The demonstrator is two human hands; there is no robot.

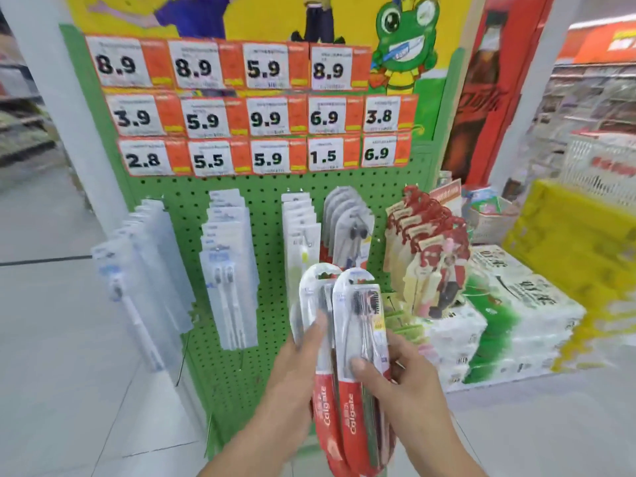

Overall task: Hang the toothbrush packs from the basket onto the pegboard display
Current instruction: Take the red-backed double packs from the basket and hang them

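Head view: a person stands before a green pegboard display (272,201) in a shop aisle, holding a fanned bunch of red-and-white toothbrush packs (351,342) upright, just below and in front of the hanging rows. The left hand (296,370) lies against the bunch's left side with its fingers fairly straight along a pack face, while the right hand (399,370) curls round the right edge, thumb pressed on the front pack. No basket that feeds these packs can be told apart here. The matching grey-topped packs (347,222) hang on a hook directly above the bunch, with white packs (299,218) close on their left and red-and-cream card packs (426,249) jutting forward on their right. The likely trouble is the fan slipping: several slick packs share two hands, so freeing one could spill the others to the floor. Threading the hang hole could also snag if the pack tilts, or nudge neighbouring rows off their hooks. Open room lies left of the bunch and below it, over bare pegboard; to the right, stacked green-and-white cartons (499,315) crowd the space.
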